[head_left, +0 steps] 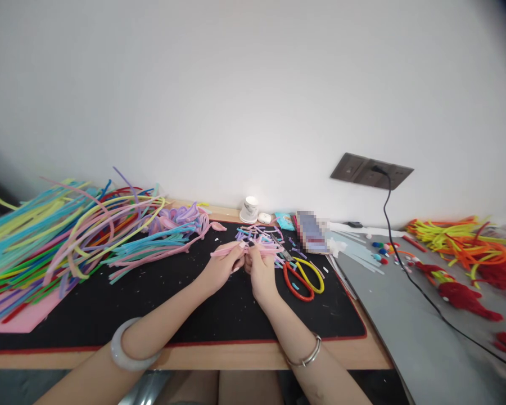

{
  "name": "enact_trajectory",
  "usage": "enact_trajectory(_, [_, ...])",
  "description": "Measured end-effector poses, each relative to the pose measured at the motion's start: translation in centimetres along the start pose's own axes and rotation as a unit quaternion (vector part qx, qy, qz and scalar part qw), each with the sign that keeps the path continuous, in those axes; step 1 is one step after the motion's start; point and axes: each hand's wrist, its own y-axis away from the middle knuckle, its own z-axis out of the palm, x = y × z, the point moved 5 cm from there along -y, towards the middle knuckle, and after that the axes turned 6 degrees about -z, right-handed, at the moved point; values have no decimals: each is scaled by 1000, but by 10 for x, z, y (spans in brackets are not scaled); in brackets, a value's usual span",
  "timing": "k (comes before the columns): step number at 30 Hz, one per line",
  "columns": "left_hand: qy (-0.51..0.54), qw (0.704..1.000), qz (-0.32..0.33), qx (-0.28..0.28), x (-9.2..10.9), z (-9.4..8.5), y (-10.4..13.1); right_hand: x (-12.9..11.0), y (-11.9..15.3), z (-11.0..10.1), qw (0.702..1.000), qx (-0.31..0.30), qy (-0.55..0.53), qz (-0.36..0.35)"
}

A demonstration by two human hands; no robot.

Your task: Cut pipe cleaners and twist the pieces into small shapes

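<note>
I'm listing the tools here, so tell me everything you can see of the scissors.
The scissors have one red and one yellow loop handle and grey, metallic-looking blades. They lie on the black mat, right of the right hand, loops toward the person, blades pointing away among short fuzzy pieces. Neither hand holds them; tips unclear.

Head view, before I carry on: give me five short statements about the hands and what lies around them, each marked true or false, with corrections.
1. The left hand and right hand are close together above the black mat. True.
2. The left hand holds a green strip. False: it holds a pink strip.
3. The scissors lie beside the left hand. False: the scissors lie to the right of the right hand.
4. The white cup is beyond the hands, towards the wall. True.
5. Both scissor handles are blue. False: one is red, the other yellow.
</note>
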Motion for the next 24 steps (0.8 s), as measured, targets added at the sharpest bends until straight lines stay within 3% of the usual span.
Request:
enact_trajectory(3, [41, 999, -24, 5, -6, 0, -3, -2, 0, -1, 1000, -1, 4, -8])
enact_trajectory(7, [135, 991, -6, -11, -5, 1, -6, -2, 0, -2, 1000, 2, 20, -17])
enact_trajectory(11, [170, 985, -19, 9, -5, 0, -7, -1, 1, -3, 999, -2, 45, -23])
enact_trajectory(19, [148, 988, -34, 21, -9, -2, -5, -11, 3, 2, 995, -47, 77, -52])
enact_trajectory(24, [128, 991, -40, -9, -13, 2, -5, -19, 4, 4, 992, -56, 84, -74])
